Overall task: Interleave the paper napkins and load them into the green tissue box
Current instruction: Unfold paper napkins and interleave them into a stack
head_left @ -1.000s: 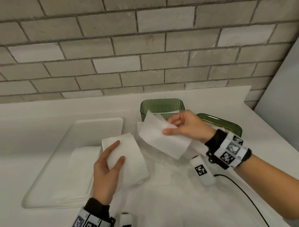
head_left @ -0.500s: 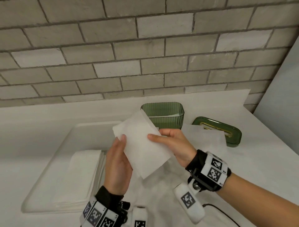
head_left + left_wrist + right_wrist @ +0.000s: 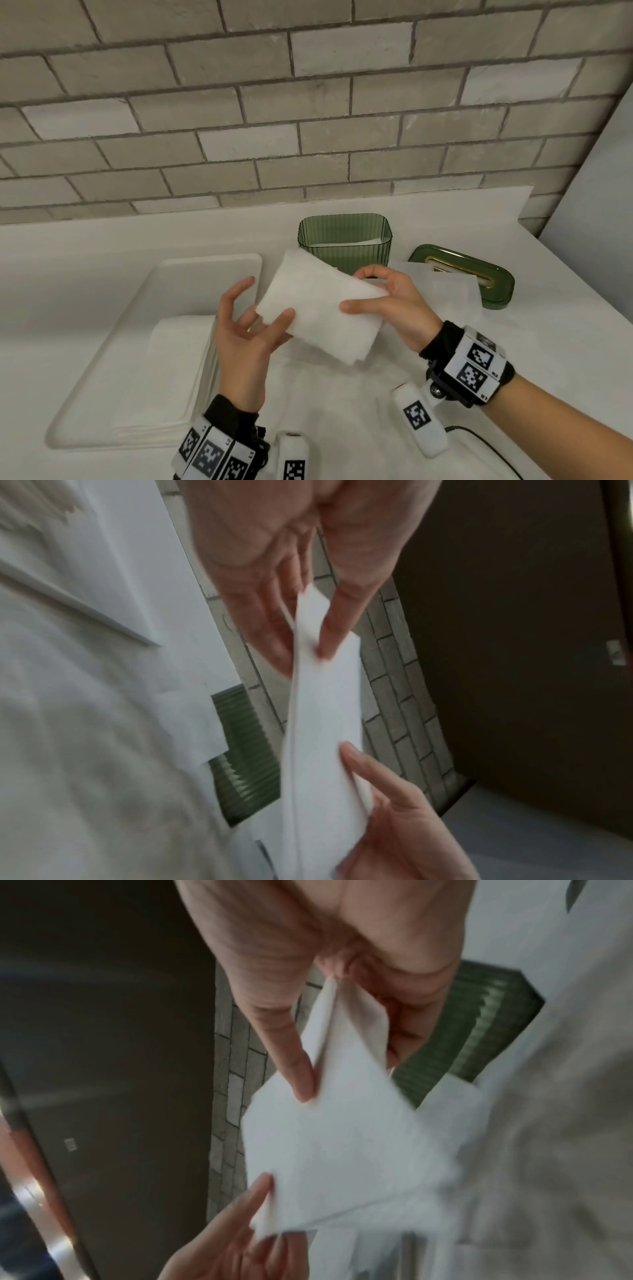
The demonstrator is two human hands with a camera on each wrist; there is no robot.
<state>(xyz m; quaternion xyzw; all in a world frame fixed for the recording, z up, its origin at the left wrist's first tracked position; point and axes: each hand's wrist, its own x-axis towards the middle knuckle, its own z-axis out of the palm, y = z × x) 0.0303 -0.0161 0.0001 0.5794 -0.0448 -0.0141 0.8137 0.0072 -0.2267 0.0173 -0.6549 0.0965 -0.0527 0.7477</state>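
A folded bundle of white paper napkins (image 3: 322, 308) hangs in the air over the counter, held at both ends. My left hand (image 3: 260, 318) pinches its left corner, thumb in front, fingers spread behind; the left wrist view shows that pinch (image 3: 301, 631) on the napkins (image 3: 322, 723). My right hand (image 3: 380, 294) pinches the right end between thumb and fingers, as the right wrist view shows (image 3: 349, 1056). The open green tissue box (image 3: 344, 240) stands just behind the bundle with white napkins inside. Its green lid (image 3: 479, 277) lies to the right.
A white tray (image 3: 191, 274) at the left holds a stack of flat napkins (image 3: 178, 370). A loose napkin (image 3: 442, 287) lies partly over the lid, and more white paper (image 3: 342, 394) covers the counter under my hands. A brick wall rises behind.
My left hand lifted its napkin off the counter and met the right hand's napkin. Both hands now hold them as one bundle, turned flatter, with the left fingers spread.
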